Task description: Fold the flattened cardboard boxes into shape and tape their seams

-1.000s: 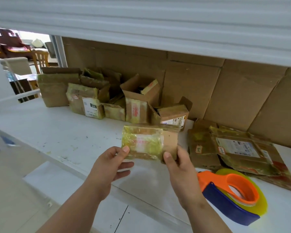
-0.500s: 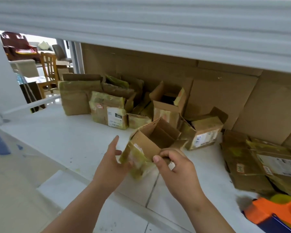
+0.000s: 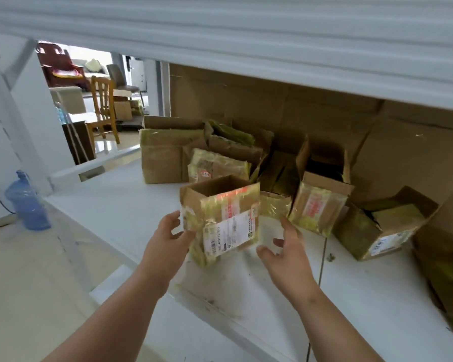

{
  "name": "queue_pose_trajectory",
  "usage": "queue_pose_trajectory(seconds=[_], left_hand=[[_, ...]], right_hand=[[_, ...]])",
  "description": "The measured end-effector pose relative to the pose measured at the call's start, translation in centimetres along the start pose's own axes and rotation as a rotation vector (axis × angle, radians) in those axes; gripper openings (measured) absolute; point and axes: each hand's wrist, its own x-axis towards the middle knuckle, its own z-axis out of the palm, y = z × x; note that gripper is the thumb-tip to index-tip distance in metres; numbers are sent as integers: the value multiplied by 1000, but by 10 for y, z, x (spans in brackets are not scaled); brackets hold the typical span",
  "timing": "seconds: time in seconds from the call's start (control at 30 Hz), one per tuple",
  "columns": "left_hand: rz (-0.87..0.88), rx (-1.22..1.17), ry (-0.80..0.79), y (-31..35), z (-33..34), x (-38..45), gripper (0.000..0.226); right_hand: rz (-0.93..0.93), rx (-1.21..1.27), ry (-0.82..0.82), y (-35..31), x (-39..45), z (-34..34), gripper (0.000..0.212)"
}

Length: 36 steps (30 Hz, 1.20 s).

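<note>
A small cardboard box (image 3: 228, 218), wrapped in yellowish tape and carrying a white label, stands upright with its top open on the white shelf (image 3: 120, 212). My left hand (image 3: 168, 239) is at its left corner with spread fingers, and the thumb touches the front edge. My right hand (image 3: 283, 246) hovers just right of the box with fingers apart, not touching it. A stack of flattened boxes (image 3: 445, 278) lies at the right edge, partly cut off.
Several folded open boxes stand behind along the cardboard-lined back: a large one (image 3: 165, 158), a tall one (image 3: 319, 202) and a tilted one (image 3: 377, 228). A white shelf edge (image 3: 246, 48) hangs overhead. A blue water jug (image 3: 26, 202) stands on the floor at left, with a wooden chair (image 3: 102, 105) beyond.
The flat box was opened into shape and set upright on the shelf near the other boxes. My right hand let go of it. The view swung left, so the tape dispenser left the frame.
</note>
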Motion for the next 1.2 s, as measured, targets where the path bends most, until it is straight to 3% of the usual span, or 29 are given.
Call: queue_pose_trajectory(seconds=[0.07, 0.17, 0.23, 0.3, 0.47, 0.77, 0.97, 1.07, 1.2], left_hand=[[15, -36, -17, 0, 4, -2, 28], [24, 11, -92, 2, 4, 0, 35], [32, 34, -115, 4, 2, 5, 47], [61, 67, -57, 4, -2, 12, 49], [151, 229, 82, -5, -26, 34, 22], [148, 254, 113, -7, -101, 103, 20], [131, 262, 4, 2, -136, 151, 15], [111, 152, -95, 3, -140, 170, 21], [58, 62, -167, 1, -140, 192, 32]], right_hand=[[37, 62, -122, -1, 11, 5, 79], [6, 180, -187, -7, 22, 19, 52], [32, 217, -163, -2, 32, 29, 69], [61, 174, -189, 0, 37, 38, 81], [-47, -68, -291, -5, 45, 65, 44], [-132, -110, -331, -54, 79, 142, 32], [-42, -15, -279, -85, 100, 191, 38], [47, 138, -187, -87, 108, 204, 55], [97, 191, -238, -95, 114, 213, 58]])
